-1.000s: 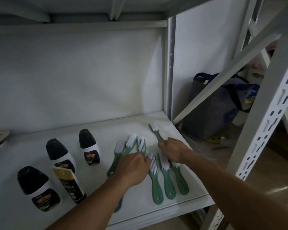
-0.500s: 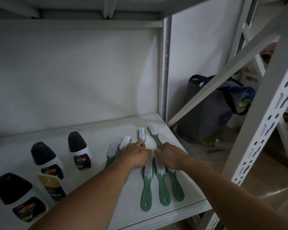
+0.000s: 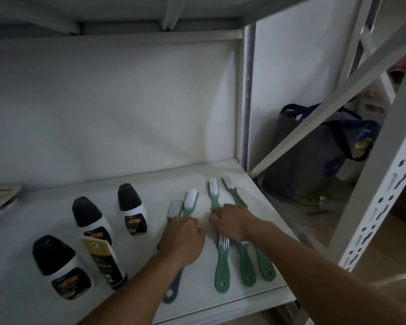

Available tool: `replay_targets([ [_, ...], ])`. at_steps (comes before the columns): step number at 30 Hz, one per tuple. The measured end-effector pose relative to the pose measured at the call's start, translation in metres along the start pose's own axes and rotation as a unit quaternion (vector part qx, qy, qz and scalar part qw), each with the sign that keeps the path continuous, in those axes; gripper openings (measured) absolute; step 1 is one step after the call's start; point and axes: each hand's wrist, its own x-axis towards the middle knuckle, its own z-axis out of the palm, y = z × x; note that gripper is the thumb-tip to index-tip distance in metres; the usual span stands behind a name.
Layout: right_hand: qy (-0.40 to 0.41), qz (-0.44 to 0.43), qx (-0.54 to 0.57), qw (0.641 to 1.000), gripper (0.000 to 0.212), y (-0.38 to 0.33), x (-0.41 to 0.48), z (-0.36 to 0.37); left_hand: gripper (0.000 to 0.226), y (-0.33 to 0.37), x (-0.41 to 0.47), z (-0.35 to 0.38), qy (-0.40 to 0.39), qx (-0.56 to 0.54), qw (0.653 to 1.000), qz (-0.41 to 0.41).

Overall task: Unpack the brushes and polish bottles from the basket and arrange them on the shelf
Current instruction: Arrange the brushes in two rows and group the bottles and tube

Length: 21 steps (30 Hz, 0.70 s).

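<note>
Several green brushes with white bristles lie on the white shelf (image 3: pixel 56 207). Two back brushes (image 3: pixel 213 193) point away at the right; two more (image 3: pixel 189 202) lie left of them. Three front brushes (image 3: pixel 222 266) lie side by side near the shelf edge. My left hand (image 3: pixel 182 240) rests palm down over the handles of the two left brushes. My right hand (image 3: pixel 232 220) presses on the handles of the two back brushes. Three polish bottles (image 3: pixel 133 211) with black caps stand at the left, with a yellow-and-black tube (image 3: pixel 103 261) lying among them.
A perforated shelf post (image 3: pixel 373 207) and a diagonal brace (image 3: pixel 326 104) stand at the right. Behind them a dark bag (image 3: pixel 302 160) sits on the floor. An upper shelf (image 3: pixel 127 36) hangs overhead. Something flat lies at the far left edge (image 3: pixel 0 195).
My hands have moved apart. The left hand has slid left onto the two left brushes; the right hand has shifted up onto the two back brushes, which now lie closer to parallel.
</note>
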Motion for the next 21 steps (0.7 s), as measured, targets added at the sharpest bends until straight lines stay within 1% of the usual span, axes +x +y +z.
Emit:
replay_targets([
  [2, 0.006, 0.002, 0.0, 1.0, 0.029, -0.002, 0.002, 0.0, 0.036, 0.008, 0.009, -0.003, -0.047, -0.057, 0.997, 0.001],
  [4, -0.002, 0.014, 0.019, 1.0, 0.027, -0.001, 0.003, -0.004, 0.038, 0.018, 0.015, -0.006, -0.101, -0.128, 0.987, 0.002],
  [5, 0.004, 0.024, 0.034, 0.999, 0.028, -0.001, 0.003, -0.005, 0.042, 0.021, 0.017, -0.006, -0.103, -0.151, 0.983, 0.001],
  [6, 0.016, 0.027, 0.027, 0.999, 0.03, -0.001, 0.002, -0.005, 0.043, 0.021, 0.017, -0.005, -0.073, -0.162, 0.984, 0.001],
  [7, 0.03, 0.022, 0.013, 0.999, 0.031, -0.001, 0.001, -0.005, 0.038, 0.018, 0.016, -0.006, -0.014, -0.15, 0.989, -0.002],
  [8, 0.045, 0.009, 0.004, 0.999, 0.033, 0.0, 0.0, -0.004, 0.032, 0.014, 0.011, -0.007, 0.052, -0.109, 0.993, -0.008],
  [9, 0.06, -0.006, 0.005, 0.998, 0.034, 0.0, -0.001, -0.003, 0.028, 0.008, 0.004, -0.009, 0.101, -0.058, 0.993, -0.025],
  [10, 0.063, -0.023, 0.012, 0.998, 0.037, -0.004, -0.003, -0.003, 0.028, 0.002, -0.003, -0.009, 0.116, -0.018, 0.992, -0.049],
  [11, 0.052, -0.037, 0.018, 0.998, 0.04, -0.01, -0.004, -0.003, 0.031, -0.005, -0.011, -0.009, 0.106, -0.002, 0.992, -0.072],
  [12, 0.039, -0.057, 0.011, 0.998, 0.041, -0.017, -0.005, -0.001, 0.034, -0.009, -0.018, -0.008, 0.084, -0.013, 0.992, -0.093],
  [14, 0.006, -0.092, -0.052, 0.994, 0.039, -0.029, -0.002, 0.005, 0.034, -0.016, -0.023, -0.005, 0.063, -0.031, 0.992, -0.105],
  [16, -0.032, -0.079, -0.098, 0.992, 0.039, -0.034, 0.001, 0.01, 0.032, -0.019, -0.016, -0.004, 0.029, -0.003, 0.997, -0.071],
  [19, -0.044, -0.053, -0.111, 0.991, 0.039, -0.033, 0.008, 0.007, 0.035, -0.015, 0.0, -0.008, -0.025, 0.0, 0.999, -0.025],
  [21, -0.055, -0.054, -0.111, 0.991, 0.036, -0.044, 0.011, 0.002, 0.036, -0.022, 0.002, -0.018, -0.041, -0.003, 0.999, -0.033],
])
